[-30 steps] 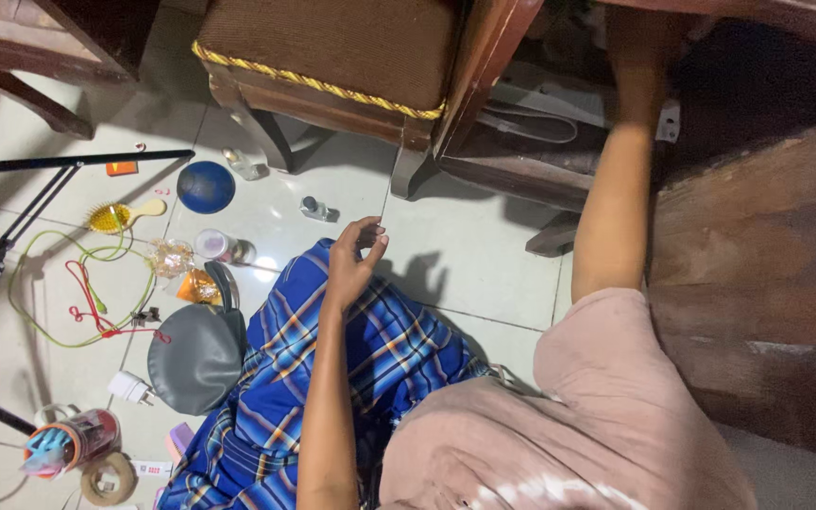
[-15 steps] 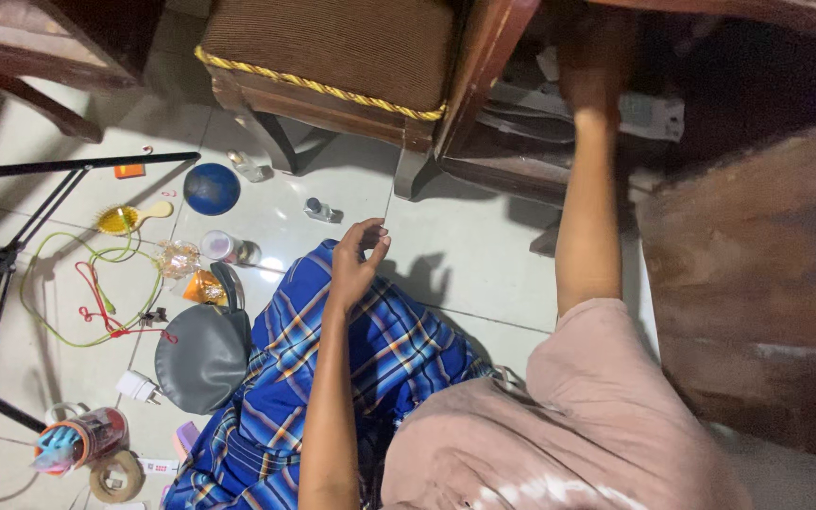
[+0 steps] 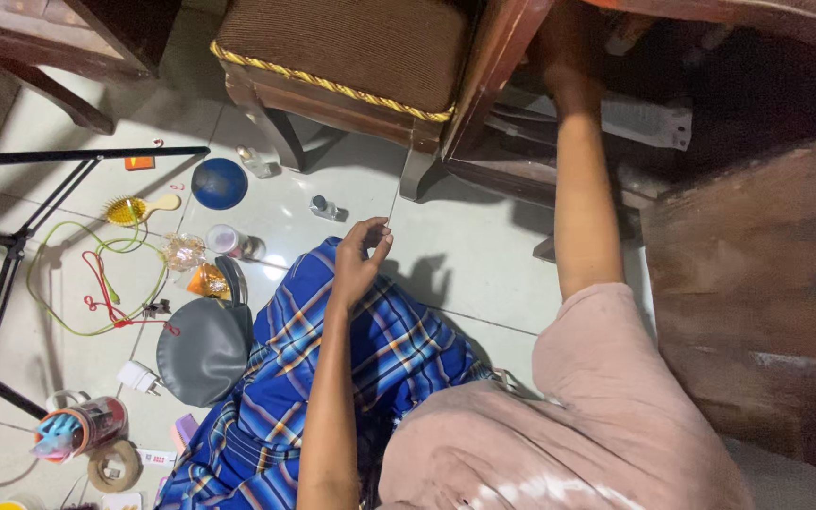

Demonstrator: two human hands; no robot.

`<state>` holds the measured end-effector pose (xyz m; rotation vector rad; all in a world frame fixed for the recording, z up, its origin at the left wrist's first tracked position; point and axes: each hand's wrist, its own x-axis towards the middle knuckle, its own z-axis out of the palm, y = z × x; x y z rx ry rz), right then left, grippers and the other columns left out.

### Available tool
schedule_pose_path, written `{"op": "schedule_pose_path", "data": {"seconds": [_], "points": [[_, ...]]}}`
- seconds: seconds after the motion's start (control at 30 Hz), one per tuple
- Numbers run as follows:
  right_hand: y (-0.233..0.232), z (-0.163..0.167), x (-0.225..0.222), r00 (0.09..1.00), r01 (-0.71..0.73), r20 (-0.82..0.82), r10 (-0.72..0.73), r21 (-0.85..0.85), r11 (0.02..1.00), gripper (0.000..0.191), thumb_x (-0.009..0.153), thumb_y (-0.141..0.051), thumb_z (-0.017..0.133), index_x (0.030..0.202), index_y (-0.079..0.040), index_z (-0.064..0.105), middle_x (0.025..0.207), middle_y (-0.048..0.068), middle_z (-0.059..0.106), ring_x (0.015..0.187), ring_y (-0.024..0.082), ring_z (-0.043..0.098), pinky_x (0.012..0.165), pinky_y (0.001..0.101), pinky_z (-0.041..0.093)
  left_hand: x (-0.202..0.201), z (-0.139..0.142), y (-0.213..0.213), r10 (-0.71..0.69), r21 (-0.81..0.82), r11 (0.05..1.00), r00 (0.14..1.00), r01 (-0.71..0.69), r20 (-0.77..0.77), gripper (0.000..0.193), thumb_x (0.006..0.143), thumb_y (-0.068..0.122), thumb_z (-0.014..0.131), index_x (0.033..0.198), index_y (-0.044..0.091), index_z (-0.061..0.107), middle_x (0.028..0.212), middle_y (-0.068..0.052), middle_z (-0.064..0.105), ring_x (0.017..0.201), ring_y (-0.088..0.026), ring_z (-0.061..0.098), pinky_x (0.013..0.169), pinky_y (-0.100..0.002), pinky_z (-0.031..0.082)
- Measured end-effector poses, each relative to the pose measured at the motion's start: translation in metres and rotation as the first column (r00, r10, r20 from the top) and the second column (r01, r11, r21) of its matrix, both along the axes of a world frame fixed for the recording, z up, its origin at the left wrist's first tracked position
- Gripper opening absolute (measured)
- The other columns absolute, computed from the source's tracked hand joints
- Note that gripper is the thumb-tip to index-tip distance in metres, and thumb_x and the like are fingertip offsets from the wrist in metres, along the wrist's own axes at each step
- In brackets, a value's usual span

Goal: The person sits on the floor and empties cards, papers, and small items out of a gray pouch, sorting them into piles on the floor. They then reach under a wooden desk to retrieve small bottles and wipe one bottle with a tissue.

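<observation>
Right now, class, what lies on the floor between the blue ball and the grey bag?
In the head view, between the blue ball and the grey bag lie a small clear jar, a crumpled clear wrapper and an orange packet.

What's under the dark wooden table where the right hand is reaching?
Under the wooden table a pale flat piece shows. The right hand sits in deep shadow there; what its fingers touch or hold cannot be seen.

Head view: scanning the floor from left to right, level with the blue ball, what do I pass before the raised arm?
Black stand leg → yellow hairbrush → blue ball → small bottle → left hand resting on the blue plaid cloth → right forearm reaching up under the wooden furniture.
</observation>
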<state>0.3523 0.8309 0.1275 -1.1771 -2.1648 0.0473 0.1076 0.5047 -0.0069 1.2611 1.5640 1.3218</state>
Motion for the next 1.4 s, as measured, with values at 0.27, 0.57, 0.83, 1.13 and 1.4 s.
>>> {"op": "schedule_pose_path", "data": {"seconds": [0.27,0.57,0.83,1.13,1.4], "points": [[0.004,-0.004,0.004,0.999,-0.036,0.019,0.035,0.019,0.999,0.011,0.104,-0.01,0.07,0.112,-0.003,0.07,0.1,0.019,0.073,0.088,0.035,0.071,0.074,0.048,0.054,0.001,0.003,-0.001,0.009,-0.029,1.0,1.0,-0.008,0.012,0.032,0.095,0.015,0.071,0.125,0.004,0.067,0.106,-0.008,0.075,0.093,-0.016,0.074,0.076,-0.029,0.055],[-0.055,0.05,0.037,0.922,-0.242,-0.247,0.298,0.233,0.942,0.034,0.101,-0.013,0.081,0.128,0.003,0.066,0.121,0.019,0.071,0.106,0.028,0.069,0.091,0.0416,0.055,0.002,0.005,-0.002,0.018,-0.06,0.998,1.0,-0.018,-0.005,0.031,0.096,0.016,0.07,0.124,0.004,0.069,0.105,-0.007,0.075,0.093,-0.015,0.073,0.075,-0.028,0.054],[-0.222,0.049,0.062,0.929,-0.238,-0.352,0.117,-0.324,0.916,0.042,0.086,-0.023,0.091,0.117,0.0,0.073,0.111,0.012,0.075,0.096,0.015,0.073,0.081,0.0317,0.061,0.003,0.004,-0.003,0.019,-0.015,1.0,1.0,-0.019,0.008,0.03,0.097,0.016,0.072,0.124,0.004,0.068,0.105,-0.009,0.076,0.096,-0.016,0.075,0.08,-0.029,0.056],[-0.255,-0.198,-0.032,0.997,-0.079,-0.049,0.064,-0.483,0.872,0.031,0.079,-0.02,0.085,0.106,-0.009,0.074,0.105,0.011,0.074,0.094,0.035,0.072,0.079,0.044,0.056,0.005,0.003,-0.006,0.032,0.005,0.999,0.999,-0.031,-0.009,0.025,0.099,0.013,0.069,0.123,0.004,0.067,0.104,-0.011,0.073,0.093,-0.018,0.075,0.078,-0.031,0.057],[-0.258,-0.281,-0.055,0.996,-0.084,-0.041,0.074,-0.542,0.836,0.032,0.084,0.001,0.069,0.113,-0.013,0.071,0.114,0.01,0.073,0.103,0.037,0.07,0.083,0.0461,0.056,0.018,-0.024,0.001,-0.195,-0.116,0.979,0.617,0.166,-0.763,0.036,0.077,0.018,0.08,0.109,0.008,0.067,0.102,-0.011,0.068,0.1,-0.03,0.067,0.083,-0.043,0.054]]}}
